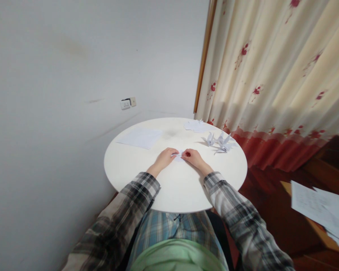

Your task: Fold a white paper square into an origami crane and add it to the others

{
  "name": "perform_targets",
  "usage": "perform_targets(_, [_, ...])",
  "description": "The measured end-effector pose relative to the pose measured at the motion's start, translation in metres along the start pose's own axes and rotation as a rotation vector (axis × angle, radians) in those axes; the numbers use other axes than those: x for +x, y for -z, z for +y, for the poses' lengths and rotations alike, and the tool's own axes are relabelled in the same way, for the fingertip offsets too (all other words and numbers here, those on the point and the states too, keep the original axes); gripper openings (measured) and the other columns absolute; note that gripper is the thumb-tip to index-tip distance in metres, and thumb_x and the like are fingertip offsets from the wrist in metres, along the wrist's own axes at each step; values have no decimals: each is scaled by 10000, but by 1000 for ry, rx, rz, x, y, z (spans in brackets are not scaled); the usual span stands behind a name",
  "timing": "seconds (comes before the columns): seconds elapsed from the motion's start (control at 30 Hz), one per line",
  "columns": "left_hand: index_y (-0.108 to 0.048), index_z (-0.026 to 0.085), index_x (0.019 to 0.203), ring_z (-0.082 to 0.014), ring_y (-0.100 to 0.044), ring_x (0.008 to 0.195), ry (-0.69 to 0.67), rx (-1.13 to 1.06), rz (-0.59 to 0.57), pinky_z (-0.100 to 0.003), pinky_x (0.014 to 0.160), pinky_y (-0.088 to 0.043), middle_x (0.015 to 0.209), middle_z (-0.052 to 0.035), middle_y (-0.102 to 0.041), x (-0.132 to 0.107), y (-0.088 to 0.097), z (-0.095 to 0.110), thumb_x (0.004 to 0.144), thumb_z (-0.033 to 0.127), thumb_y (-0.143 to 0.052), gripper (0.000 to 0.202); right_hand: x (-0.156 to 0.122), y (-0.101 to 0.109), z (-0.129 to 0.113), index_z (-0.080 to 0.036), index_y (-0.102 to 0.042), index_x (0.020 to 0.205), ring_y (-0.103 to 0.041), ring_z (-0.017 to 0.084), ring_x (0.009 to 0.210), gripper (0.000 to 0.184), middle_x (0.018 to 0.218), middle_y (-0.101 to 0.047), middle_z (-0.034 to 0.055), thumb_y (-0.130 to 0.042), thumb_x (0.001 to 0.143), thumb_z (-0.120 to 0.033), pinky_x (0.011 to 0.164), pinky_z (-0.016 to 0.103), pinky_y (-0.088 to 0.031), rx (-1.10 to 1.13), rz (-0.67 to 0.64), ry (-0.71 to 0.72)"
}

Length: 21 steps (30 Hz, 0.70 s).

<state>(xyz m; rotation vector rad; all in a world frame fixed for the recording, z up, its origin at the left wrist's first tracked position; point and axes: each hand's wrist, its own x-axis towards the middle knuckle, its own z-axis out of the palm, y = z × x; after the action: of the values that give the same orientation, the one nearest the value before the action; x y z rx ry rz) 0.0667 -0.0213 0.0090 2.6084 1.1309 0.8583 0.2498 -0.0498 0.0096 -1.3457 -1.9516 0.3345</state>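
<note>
A small folded white paper piece (179,155) lies on the round white table (175,188), near its middle. My left hand (166,157) pinches its left side with fingers curled. My right hand (193,157) pinches its right side, fingertips pressed together on the paper. Both hands rest on the tabletop and hide most of the paper.
Several folded paper cranes (220,142) stand at the table's right rear. A flat white sheet (141,137) lies at the left rear, another paper (196,125) at the far edge. A floral curtain (274,82) hangs on the right; loose sheets (319,209) lie on wooden furniture.
</note>
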Motion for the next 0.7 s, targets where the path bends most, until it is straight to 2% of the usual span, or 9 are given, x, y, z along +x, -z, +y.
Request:
perform_targets(0.17, [-605,164,920,-178,-562,900,69,-27,-12,-299,834,-427,941,-50,-637,0,2,1,781,148,-469,196,-2,4,-3,-189,-659,937,-479,101,634,213,698,-571,-4,-614,729,-204,630,212,-359,-53,-52,69])
perform_targets(0.33, [-579,157,894,-164,-566,882,99,-71,0,-285,831,-428,925,-52,-630,2,1,-2,768,123,-470,170,-1,4,-1,-199,-685,911,-496,111,674,179,732,-565,17,-591,759,-208,666,221,-364,-102,-91,74])
perform_targets(0.5, [-569,145,795,-191,-543,885,104,24,41,-324,830,-423,879,-68,-606,2,-3,-9,769,174,-490,89,-1,3,0,-195,-693,901,-507,123,704,172,741,-570,29,-592,762,-214,678,225,-367,-123,-83,94])
perform_targets(0.7, [-580,147,705,-215,-530,948,147,121,62,-352,894,-388,894,-83,-594,2,-4,-9,787,265,-502,163,0,4,0,-195,-692,907,-511,125,699,177,744,-577,33,-591,765,-224,679,228,-368,-128,-94,95])
